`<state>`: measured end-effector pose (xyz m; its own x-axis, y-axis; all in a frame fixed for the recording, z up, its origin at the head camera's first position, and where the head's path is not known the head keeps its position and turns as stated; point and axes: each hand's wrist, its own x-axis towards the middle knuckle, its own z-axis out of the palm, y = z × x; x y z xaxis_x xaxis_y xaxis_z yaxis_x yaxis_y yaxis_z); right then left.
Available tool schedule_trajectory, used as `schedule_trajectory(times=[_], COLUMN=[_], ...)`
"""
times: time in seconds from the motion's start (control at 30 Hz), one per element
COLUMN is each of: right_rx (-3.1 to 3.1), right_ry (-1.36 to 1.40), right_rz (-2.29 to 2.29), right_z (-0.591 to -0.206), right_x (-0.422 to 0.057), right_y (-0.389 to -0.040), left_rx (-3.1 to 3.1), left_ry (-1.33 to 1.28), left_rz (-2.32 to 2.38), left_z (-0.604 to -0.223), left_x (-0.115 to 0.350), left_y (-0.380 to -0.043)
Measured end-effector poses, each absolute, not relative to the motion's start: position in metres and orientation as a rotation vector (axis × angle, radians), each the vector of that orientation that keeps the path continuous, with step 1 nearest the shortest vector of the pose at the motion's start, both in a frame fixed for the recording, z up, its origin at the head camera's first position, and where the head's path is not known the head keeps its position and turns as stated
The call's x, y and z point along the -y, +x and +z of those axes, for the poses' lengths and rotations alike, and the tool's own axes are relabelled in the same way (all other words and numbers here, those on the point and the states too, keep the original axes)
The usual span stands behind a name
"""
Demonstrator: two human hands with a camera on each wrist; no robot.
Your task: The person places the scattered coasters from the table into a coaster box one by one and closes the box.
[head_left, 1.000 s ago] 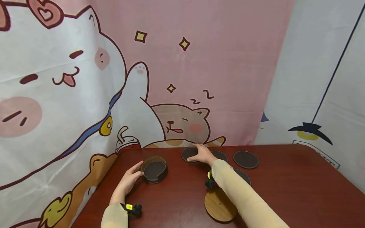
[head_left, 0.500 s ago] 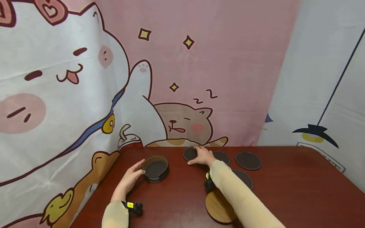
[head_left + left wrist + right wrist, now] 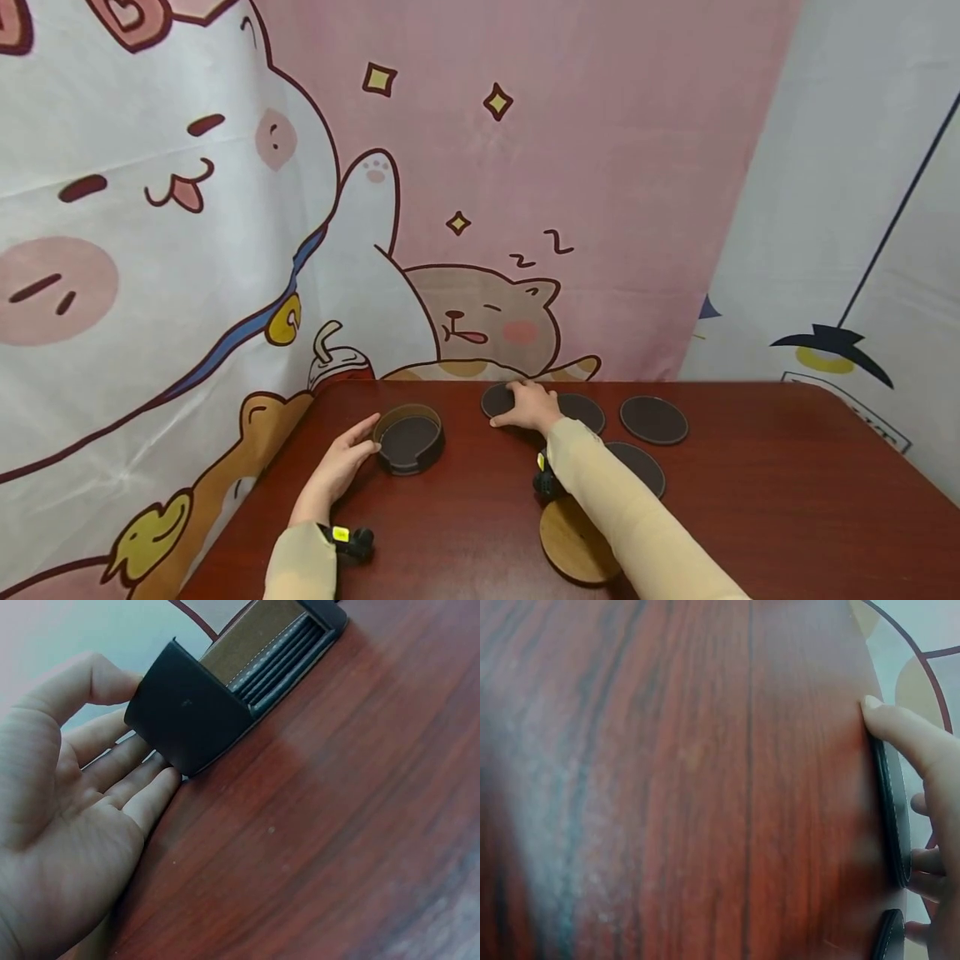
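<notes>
My left hand (image 3: 339, 465) touches the outer left wall of a round dark coaster holder (image 3: 408, 412). Seen from the left wrist, thumb and fairly straight fingers lie along the outside of this holder (image 3: 187, 712), and several stacked coasters (image 3: 283, 664) show through its cut-out front. Farther back, my right hand (image 3: 531, 408) spans a round dark coaster (image 3: 497, 402) lying on the table, thumb at its near edge and fingers toward its far edge. The right wrist view has the thumb of that hand (image 3: 937, 787) against one end of the coaster's stitched edge (image 3: 892, 814).
More dark coasters lie to the right: one (image 3: 585, 411) beside the right hand, another (image 3: 654, 419) farther right, a third (image 3: 637, 468) partly behind the sleeve. A round wooden disc (image 3: 573, 542) lies under the right forearm. A patterned curtain (image 3: 600, 167) hangs behind the reddish-brown table (image 3: 450, 533).
The head view has shifted slightly. Against the coaster, my right hand has moved a little to the right, with the thumb still at its near edge. The left hand stays at the holder.
</notes>
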<state>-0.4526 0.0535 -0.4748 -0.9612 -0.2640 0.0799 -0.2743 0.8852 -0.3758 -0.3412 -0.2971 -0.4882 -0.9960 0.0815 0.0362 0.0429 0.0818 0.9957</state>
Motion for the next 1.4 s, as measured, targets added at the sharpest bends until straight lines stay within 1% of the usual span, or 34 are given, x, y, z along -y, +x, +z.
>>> schedule_trajectory(times=[0.27,0.57,0.83,1.1,1.4], right_rx=[3.005,2.935,2.880,2.855,2.852], right_ry=[0.507,0.631,0.752,0.789,0.861], right_rz=[0.539,0.561,0.660,0.712,0.676], right_z=[-0.472,-0.468,-0.452,-0.438,-0.432], right_x=[-0.055,-0.067,-0.080,-0.097,-0.106], right_y=[-0.454,-0.445,-0.424,-0.397,-0.372], left_rx=[-2.288,-2.278,-2.283,-2.304,-2.287], left_ry=[0.115,0.132,0.130,0.122,0.119], left_rz=[2.109,2.119,2.118,2.088,2.096], left_z=[-0.488,-0.490,-0.489,-0.487,-0.486], left_x=[0.298,0.297,0.296,0.298,0.296], left_y=[-0.341,-0.339,-0.340,-0.340,-0.338])
